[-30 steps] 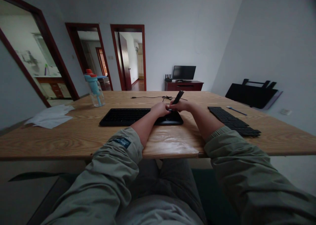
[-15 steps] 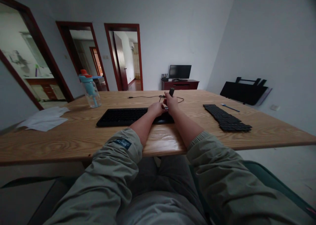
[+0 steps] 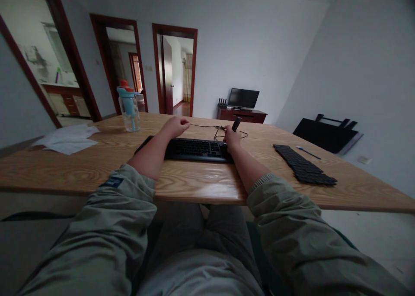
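Gripping a dark stick-like tool (image 3: 236, 124) upright at the keyboard (image 3: 194, 149)'s 3 o'clock end, the right hand (image 3: 231, 138) rests there; the left hand (image 3: 177, 126), loosely curled and holding nothing, hovers over its 11 o'clock edge on the wooden table (image 3: 97, 170).

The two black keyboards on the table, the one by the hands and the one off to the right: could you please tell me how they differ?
The near keyboard lies crosswise in front of the person; the right keyboard lies angled, running away from the table edge. The right hand, holding a dark tool, rests at the near keyboard's end, and the left hand is above its far edge; the right keyboard is untouched. Both are black and flat.
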The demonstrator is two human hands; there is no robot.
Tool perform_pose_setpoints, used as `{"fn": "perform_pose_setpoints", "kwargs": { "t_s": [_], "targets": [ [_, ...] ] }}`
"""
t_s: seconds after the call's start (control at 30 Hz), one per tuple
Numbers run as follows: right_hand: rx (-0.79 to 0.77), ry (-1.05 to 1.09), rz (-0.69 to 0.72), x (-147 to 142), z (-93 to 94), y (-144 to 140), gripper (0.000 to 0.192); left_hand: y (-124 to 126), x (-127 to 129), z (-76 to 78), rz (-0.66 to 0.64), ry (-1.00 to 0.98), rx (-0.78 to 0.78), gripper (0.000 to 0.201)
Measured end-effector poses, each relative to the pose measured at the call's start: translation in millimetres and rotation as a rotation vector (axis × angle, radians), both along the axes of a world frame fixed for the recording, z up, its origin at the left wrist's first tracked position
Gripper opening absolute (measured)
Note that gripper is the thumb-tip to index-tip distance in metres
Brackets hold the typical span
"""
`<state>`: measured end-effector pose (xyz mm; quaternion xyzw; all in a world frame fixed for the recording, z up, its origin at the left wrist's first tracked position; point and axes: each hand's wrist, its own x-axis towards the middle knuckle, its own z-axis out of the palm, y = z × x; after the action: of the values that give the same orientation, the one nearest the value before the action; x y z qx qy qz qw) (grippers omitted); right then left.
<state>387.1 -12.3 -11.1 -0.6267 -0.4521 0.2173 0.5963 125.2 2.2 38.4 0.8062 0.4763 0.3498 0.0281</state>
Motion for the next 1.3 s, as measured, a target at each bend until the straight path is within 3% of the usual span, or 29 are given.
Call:
{"fn": "perform_pose_setpoints", "kwargs": {
  "t_s": [0.17,0.3,0.5,0.63,0.77,0.9,1.03,1.2,1.3],
  "targets": [
    [-0.034,-0.156,-0.083,-5,2.2,4,0.046,13,-99,-15.6,0.407,-0.083,-0.108,0.032],
    [-0.066,-0.204,-0.161,-10,7.0,2,0.046,21,-136,-33.3,0.503,-0.102,-0.198,0.030],
    [-0.131,-0.344,-0.182,-18,13.6,-2,0.053,28,-128,-42.6,0.510,0.033,-0.332,0.023],
    [-0.164,-0.416,-0.199,-21,14.5,-1,0.056,28,-122,-41.5,0.502,0.093,-0.346,0.023],
    [-0.222,-0.621,-0.220,-25,12.8,3,0.054,24,-122,-39.1,0.506,0.061,-0.341,0.029],
    [-0.197,-0.543,-0.277,-28,11.2,5,0.054,21,-120,-36.8,0.510,0.084,-0.343,0.027],
    [-0.221,-0.506,-0.213,-28,12.3,5,0.057,22,-120,-37.1,0.515,0.068,-0.337,0.027],
    [-0.303,-0.694,0.041,-24,13.4,7,0.060,26,-123,-39.8,0.506,0.034,-0.340,0.027],
    [-0.268,-0.701,0.017,-23,13.1,8,0.059,26,-123,-40.6,0.506,0.040,-0.339,0.028]
  ]
}}
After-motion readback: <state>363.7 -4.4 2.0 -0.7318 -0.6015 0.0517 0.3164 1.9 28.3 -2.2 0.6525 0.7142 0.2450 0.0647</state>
